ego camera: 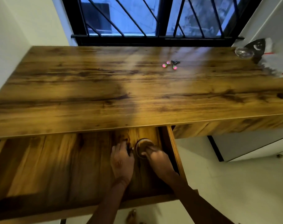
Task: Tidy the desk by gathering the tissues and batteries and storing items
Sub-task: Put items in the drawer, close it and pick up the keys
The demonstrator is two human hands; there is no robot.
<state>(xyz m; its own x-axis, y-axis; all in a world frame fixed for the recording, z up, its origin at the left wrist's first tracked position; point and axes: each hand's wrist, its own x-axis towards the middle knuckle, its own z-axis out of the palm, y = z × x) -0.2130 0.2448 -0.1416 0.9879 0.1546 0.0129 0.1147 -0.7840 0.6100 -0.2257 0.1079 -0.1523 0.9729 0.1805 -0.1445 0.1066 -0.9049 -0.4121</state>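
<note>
1. Wooden drawer (57, 167) stands pulled open below the desk (105, 88); both hands reach into its right end.
2. Right hand (158, 159) rests its fingertips on one round dish (143, 145), which lies at 11 o'clock from that hand. Whether it grips the dish cannot be told.
3. Left hand (121, 160) lies loosely curled, palm down, just beside the dish at its 9 o'clock, holding nothing visible.
4. Count: one dish; no tissues or batteries visible.
5. One key bunch (170, 64) lies at 12 o'clock on the desk; one glass ashtray (243, 52) at 2 o'clock.
</note>
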